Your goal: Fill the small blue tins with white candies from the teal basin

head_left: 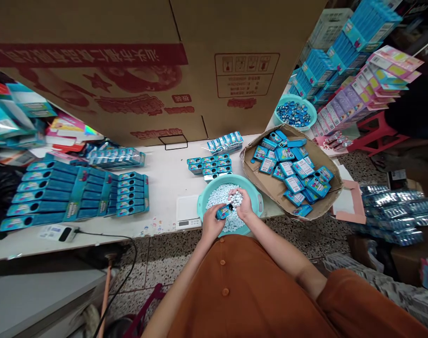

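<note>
A small blue box with a dark round opening on top is gripped in my left hand. Just to its right, my right hand is curled around a heap of small white balls, fingers closed under them. Both hands are over a turquoise basin, which holds many more of these pale balls. Behind the basin, several blue boxes stand in rows with their round holes showing.
A digital scale sits left of the basin. At right is a cut-down carton of loose blue boxes. Stacked blue boxes line the left side. A tall cardboard carton walls off the back; a black cable hangs in front.
</note>
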A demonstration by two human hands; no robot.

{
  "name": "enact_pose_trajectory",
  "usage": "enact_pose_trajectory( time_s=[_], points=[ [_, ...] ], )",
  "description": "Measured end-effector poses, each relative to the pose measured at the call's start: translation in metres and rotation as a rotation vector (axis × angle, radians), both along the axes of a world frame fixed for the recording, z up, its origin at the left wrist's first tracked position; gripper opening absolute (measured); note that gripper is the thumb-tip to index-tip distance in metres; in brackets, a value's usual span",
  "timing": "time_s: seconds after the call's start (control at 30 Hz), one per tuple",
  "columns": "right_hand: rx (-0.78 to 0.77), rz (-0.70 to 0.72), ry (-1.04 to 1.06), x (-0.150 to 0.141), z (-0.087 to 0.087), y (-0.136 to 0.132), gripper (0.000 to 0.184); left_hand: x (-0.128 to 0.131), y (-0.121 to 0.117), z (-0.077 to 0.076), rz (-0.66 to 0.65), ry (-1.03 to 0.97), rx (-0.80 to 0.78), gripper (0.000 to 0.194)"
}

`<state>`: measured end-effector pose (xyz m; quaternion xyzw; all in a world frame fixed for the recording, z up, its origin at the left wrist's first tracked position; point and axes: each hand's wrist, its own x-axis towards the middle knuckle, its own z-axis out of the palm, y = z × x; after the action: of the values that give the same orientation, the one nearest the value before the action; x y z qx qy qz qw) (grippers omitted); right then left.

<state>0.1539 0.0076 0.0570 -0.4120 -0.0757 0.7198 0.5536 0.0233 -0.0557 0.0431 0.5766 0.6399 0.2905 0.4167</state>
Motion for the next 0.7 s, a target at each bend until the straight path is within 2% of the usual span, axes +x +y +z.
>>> enact_pose_trajectory(
  time_s=[0.13,0.2,0.37,0.43,0.53,0.7],
  points=[
    [0.020,-0.017,0.000,-0.003,0.001,0.001,0.020,0.004,-0.001,-0.010,0.188,-0.214,-0.245,0.050],
    [0.033,0.000,-0.033,-0.005,0.001,0.000,0.022,0.006,-0.003,-0.013,0.245,-0.287,-0.315,0.053],
    [0.007,-0.013,-0.126,-0.008,0.000,-0.003,0.020,0.005,-0.004,-0.008,0.131,-0.145,-0.082,0.047],
    [0.013,-0.018,-0.122,-0.009,0.001,-0.004,0.021,0.005,-0.002,-0.007,0.175,-0.177,-0.144,0.048],
    [0.036,-0.007,-0.103,-0.009,0.003,-0.002,0.023,0.008,0.002,-0.010,0.309,-0.316,-0.299,0.053],
    [0.012,-0.018,-0.092,-0.009,0.009,0.004,0.025,0.012,0.005,-0.011,0.344,-0.388,-0.271,0.051]
  ],
)
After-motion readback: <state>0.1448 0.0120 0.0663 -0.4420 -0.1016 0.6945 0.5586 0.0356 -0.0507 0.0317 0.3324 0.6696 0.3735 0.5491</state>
